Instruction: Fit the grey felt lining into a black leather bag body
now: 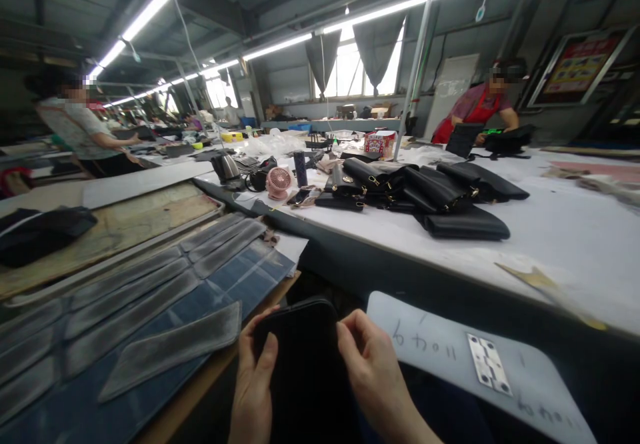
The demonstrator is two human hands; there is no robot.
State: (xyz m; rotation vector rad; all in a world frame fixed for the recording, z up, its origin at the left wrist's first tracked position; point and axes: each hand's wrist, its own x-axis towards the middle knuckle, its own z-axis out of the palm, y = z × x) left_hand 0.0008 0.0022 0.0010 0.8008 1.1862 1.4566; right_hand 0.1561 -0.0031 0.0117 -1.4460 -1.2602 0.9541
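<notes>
Both bare: left hand (253, 391), right hand (370, 371), nails short and plain, wrists uncovered. Dark blue fabric (450, 401) beneath them, probably trousers, too dim to confirm

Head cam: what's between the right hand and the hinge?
Only the white board, bearing handwritten marks; nothing else lies between the right hand, which grips the black piece, and the hinge. Head view.

Flat black leather piece (300, 357), rounded top corners; held upright at bottom centre.
</notes>
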